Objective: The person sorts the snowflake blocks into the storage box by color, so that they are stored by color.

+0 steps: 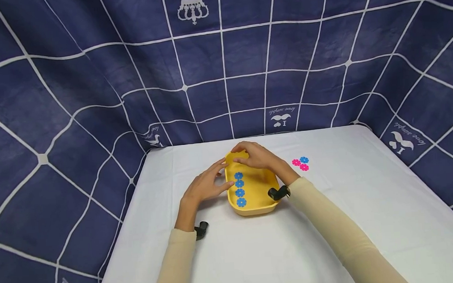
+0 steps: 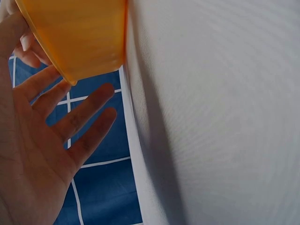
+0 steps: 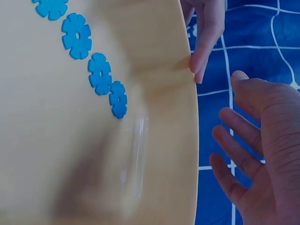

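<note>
A yellow tray (image 1: 257, 189) with raised walls sits on the white-covered table. Several blue notched plastic discs (image 1: 240, 192) lie in a row along its left side. At the tray's left wall is my left hand (image 1: 203, 187), its fingers extended; fingertips touch the rim in the right wrist view. My right hand (image 1: 256, 156) hovers at the tray's far end, fingers loosely bent and spread. Nothing is held in that hand (image 3: 267, 140), as the right wrist view shows. The left wrist view has the left hand (image 2: 44, 136) beside the tray's outer wall.
Right of the tray, two pink notched discs (image 1: 304, 167) and one blue disc (image 1: 304, 159) lie close together on the white cloth (image 1: 241, 253). A dark blue curtain (image 1: 244, 54) with white grid lines stands behind the table and along both sides.
</note>
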`<state>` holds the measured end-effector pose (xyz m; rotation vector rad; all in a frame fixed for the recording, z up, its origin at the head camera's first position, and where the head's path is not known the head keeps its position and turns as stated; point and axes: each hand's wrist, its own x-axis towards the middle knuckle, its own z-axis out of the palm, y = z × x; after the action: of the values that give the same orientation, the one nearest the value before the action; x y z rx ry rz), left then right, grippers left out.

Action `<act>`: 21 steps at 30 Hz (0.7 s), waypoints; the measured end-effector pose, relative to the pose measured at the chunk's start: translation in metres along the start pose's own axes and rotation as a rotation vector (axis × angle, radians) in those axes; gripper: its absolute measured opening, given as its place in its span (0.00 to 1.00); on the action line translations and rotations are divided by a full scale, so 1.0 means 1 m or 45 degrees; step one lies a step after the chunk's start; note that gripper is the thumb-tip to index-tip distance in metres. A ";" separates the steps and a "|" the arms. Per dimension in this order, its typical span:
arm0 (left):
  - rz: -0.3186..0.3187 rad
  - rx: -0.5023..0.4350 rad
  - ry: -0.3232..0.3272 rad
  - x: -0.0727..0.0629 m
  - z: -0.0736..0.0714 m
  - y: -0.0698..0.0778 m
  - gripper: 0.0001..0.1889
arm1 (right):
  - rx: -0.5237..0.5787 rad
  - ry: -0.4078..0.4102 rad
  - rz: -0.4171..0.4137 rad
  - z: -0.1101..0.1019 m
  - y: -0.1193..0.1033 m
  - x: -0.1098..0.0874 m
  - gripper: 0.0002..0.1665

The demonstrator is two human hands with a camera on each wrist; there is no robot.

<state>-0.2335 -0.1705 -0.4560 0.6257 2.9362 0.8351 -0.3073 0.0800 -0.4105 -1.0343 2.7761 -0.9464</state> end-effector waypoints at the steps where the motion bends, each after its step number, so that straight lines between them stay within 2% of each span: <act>1: 0.005 -0.002 -0.001 0.000 0.000 0.000 0.44 | 0.001 0.001 0.009 0.000 0.000 -0.001 0.25; 14: 0.013 -0.016 0.004 0.002 0.001 0.000 0.44 | -0.011 0.062 0.003 -0.014 0.014 -0.017 0.24; 21: 0.001 -0.013 0.001 0.002 0.002 -0.001 0.42 | 0.018 0.096 0.058 -0.029 0.022 -0.032 0.24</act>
<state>-0.2350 -0.1694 -0.4579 0.6259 2.9310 0.8499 -0.3019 0.1274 -0.4046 -0.9482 2.8351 -1.0187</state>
